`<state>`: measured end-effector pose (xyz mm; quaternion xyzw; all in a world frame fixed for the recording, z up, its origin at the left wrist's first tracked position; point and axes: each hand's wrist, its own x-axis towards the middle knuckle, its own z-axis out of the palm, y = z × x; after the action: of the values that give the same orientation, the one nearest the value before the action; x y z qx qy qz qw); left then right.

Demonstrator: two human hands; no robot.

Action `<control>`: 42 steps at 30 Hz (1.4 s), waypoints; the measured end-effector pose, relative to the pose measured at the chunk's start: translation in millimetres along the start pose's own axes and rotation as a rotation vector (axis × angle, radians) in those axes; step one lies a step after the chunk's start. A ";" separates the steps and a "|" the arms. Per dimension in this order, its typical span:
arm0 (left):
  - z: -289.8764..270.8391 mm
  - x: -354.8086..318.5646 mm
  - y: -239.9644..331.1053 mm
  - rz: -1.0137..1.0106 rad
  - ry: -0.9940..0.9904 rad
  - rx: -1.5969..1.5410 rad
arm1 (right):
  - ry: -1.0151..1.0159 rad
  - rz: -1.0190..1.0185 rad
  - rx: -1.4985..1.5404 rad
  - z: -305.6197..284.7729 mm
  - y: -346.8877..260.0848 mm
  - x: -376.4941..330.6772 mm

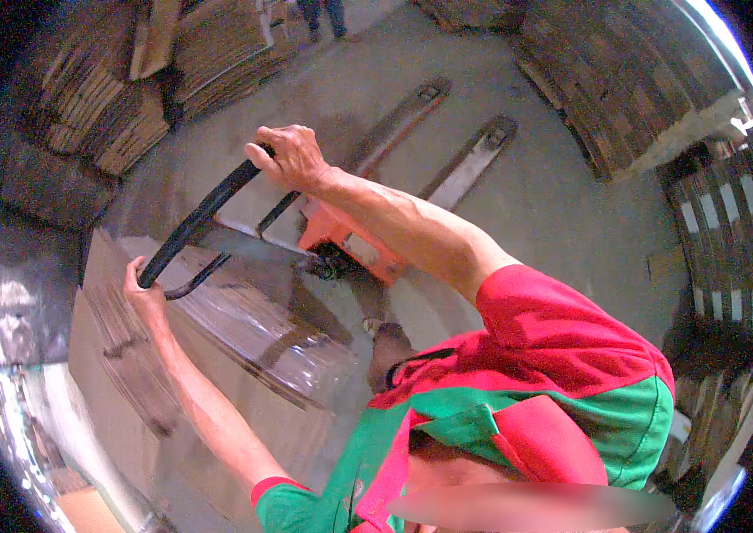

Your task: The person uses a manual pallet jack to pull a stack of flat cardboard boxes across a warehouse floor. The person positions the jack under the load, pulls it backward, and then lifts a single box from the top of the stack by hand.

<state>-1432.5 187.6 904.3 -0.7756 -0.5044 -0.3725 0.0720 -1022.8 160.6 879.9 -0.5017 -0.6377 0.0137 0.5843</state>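
Both my hands are on the black handle (199,213) of a pallet jack. My left hand (144,291) is closed around its lower left end, and my right hand (292,158) grips the upper right end. The orange body (376,253) of the pallet jack sits on the floor beyond my feet. Its two forks, the left one (399,129) and the right one (472,164), point away toward the upper right. Nothing lies on the visible part of the forks. A dark shoe (390,346) shows below the body.
A stack of flattened cardboard (234,324) under shiny film stands close on the left. More cardboard stacks are at the far left (97,98), far right (625,89) and right edge (723,240). A person's legs (323,16) show at the back, on the grey floor (563,231).
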 end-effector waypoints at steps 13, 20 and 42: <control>80.8 82.9 -28.7 -0.254 -0.228 -0.275 | 0.098 0.045 -0.032 -21.3 31.7 -0.5; 103.7 140.1 -59.8 -0.042 -0.262 -0.262 | 0.071 0.127 -0.180 -23.9 17.2 22.3; 391.3 317.8 263.9 0.116 -0.624 -0.627 | 0.458 0.384 -0.484 -274.3 131.7 -5.2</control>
<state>-946.4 483.1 902.1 -0.8622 -0.3206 -0.2510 -0.3014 -733.4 66.5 883.4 -0.7253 -0.3700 -0.1405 0.5632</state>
